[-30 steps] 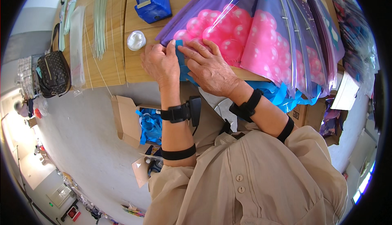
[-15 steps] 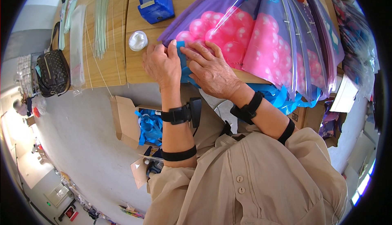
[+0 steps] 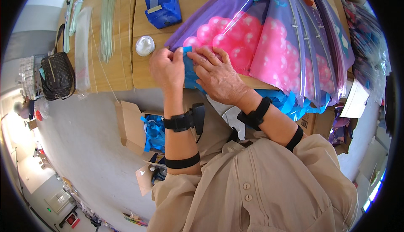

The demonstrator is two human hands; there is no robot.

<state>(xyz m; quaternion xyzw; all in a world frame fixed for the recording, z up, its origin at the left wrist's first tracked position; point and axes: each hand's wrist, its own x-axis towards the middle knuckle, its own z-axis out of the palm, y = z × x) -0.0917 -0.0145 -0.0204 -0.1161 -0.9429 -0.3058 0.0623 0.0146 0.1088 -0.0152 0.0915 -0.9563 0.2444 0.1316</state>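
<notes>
A purple plastic sheet (image 3: 235, 32), printed with pink balloons and carrying thin rods and small white clips on its folded right part, lies on the table. At its near left corner is a flat blue ribbon (image 3: 189, 73). My left hand (image 3: 167, 70) is closed, its thumb and fingers pinching the ribbon's left side. My right hand (image 3: 219, 77) has its fingers bent over the ribbon and the sheet's edge, fingertips close to my left thumb. Just beyond my left hand stands a small round tub (image 3: 145, 45) of white stuff.
A blue tape dispenser (image 3: 166, 11) stands at the back. Bundles of pale rods (image 3: 108, 26) and a clear plastic sleeve (image 3: 83, 49) lie left, beside a dark patterned bag (image 3: 57, 77). Below the table, an open carton (image 3: 129, 124) holds blue ribbon. Plastic-wrapped goods (image 3: 368, 42) are at right.
My left hand has turned slightly, showing more of its back, and still pinches the ribbon. My right hand has barely moved. The whole view has shifted a little.
</notes>
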